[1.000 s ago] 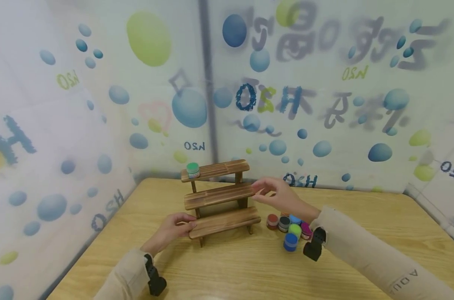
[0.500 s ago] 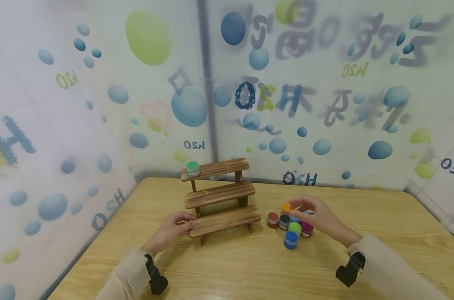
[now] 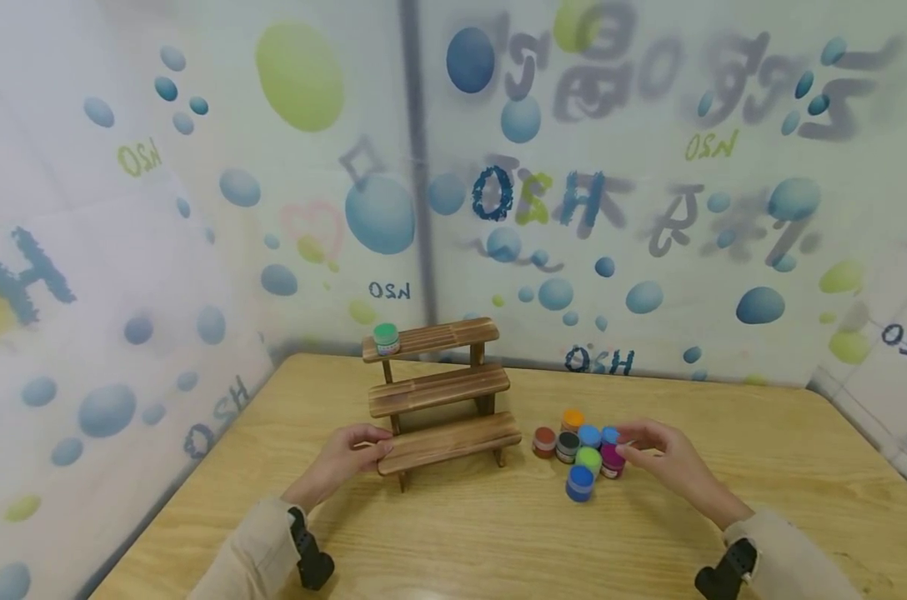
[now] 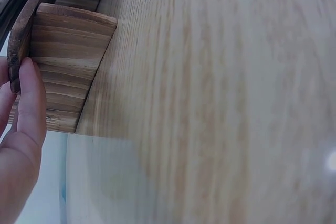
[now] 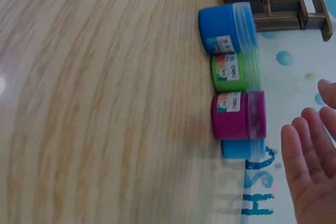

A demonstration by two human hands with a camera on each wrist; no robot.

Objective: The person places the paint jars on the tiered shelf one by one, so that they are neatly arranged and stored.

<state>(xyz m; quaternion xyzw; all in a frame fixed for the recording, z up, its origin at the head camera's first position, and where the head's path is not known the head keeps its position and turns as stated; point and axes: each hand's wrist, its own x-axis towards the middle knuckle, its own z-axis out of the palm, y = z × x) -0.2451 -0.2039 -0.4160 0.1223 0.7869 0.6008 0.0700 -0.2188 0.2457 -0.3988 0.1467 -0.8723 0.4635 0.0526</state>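
My left hand (image 3: 346, 457) pinches the left end of the bottom step of a three-tier wooden shelf (image 3: 449, 442); the left wrist view shows thumb and fingers on either side of the board (image 4: 21, 40). A green-lidded paint jar (image 3: 386, 338) stands at the left of the top step. My right hand (image 3: 667, 457) hovers at the right side of a cluster of paint jars, nearest the magenta jar (image 3: 613, 460) and a light blue jar (image 3: 610, 436). In the right wrist view its fingers (image 5: 299, 156) are extended and apart from the magenta jar (image 5: 231, 115), holding nothing.
Close together stand a red jar (image 3: 544, 442), a black jar (image 3: 568, 447), an orange jar (image 3: 573, 421), another light blue jar (image 3: 589, 436), a lime green jar (image 3: 588, 460) and a dark blue jar (image 3: 579, 482). A patterned wall covering (image 3: 536, 250) rises behind the wooden table (image 3: 453, 550).
My right hand has moved from the middle step's right end, rightward and down past the jars to their right side. The left hand has stayed on the bottom step.
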